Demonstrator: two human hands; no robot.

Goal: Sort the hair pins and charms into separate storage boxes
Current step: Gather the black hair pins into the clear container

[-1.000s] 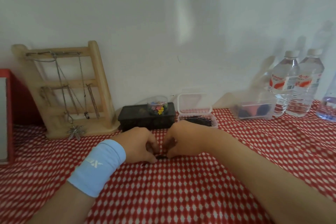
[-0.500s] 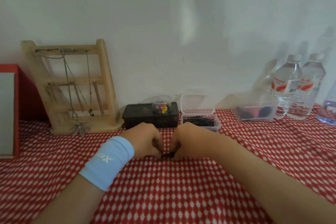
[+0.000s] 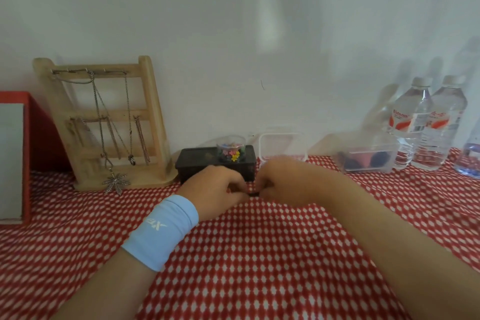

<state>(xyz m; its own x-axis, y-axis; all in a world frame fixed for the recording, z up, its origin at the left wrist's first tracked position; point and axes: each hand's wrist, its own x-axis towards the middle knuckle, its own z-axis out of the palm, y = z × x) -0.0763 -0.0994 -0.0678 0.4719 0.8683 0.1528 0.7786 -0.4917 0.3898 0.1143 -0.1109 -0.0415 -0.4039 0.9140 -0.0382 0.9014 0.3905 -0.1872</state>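
Hair pins (image 3: 253,194), a small dark bunch, stayed pinched between the curled left hand (image 3: 215,189) and right hand (image 3: 281,182), which had edged forward to the clear box (image 3: 281,143) just beyond, so the drop looked close.

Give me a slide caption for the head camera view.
The left hand and right hand pinch a dark item over the red cloth.

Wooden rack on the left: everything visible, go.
The rack is pale wood, ladder-like: two posts, cross rails, a flat base. It tilts back toward the wall and stands on the red checked cloth, left of the black box. Metal chains hang from its rails; a leaf pendant dangles past the base.
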